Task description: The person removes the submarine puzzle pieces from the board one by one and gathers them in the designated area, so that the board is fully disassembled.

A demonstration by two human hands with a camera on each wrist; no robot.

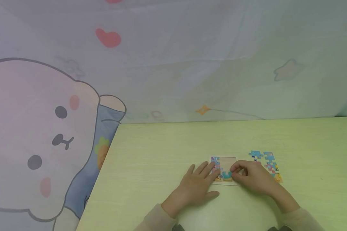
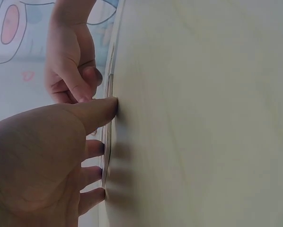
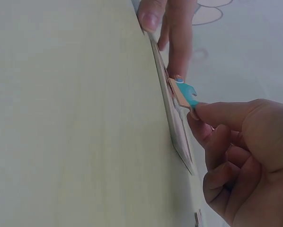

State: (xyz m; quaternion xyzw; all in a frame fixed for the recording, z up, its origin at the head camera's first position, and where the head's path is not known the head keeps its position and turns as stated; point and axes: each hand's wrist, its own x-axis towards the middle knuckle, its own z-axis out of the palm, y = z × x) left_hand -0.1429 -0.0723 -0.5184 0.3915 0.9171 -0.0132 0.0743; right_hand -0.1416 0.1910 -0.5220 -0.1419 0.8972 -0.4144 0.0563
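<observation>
A jigsaw puzzle tray (image 1: 227,163) lies flat on the table, with fitted pieces (image 1: 215,163) along its left side. My left hand (image 1: 195,187) spreads over the tray's left edge, fingertips resting on it and thumb stretched toward the near side. Between thumb and forefinger, my right hand (image 1: 253,176) pinches a teal and orange puzzle piece (image 3: 185,93). In the right wrist view that piece is tilted, its lower edge right at the tray's surface. The right hand's other fingers are curled in toward the palm.
Several loose puzzle pieces (image 1: 269,156) lie on the table (image 1: 162,144) right of the tray, partly hidden by the right hand. A cloth backdrop (image 1: 176,64) with a cartoon rabbit hangs behind the table and along its left edge.
</observation>
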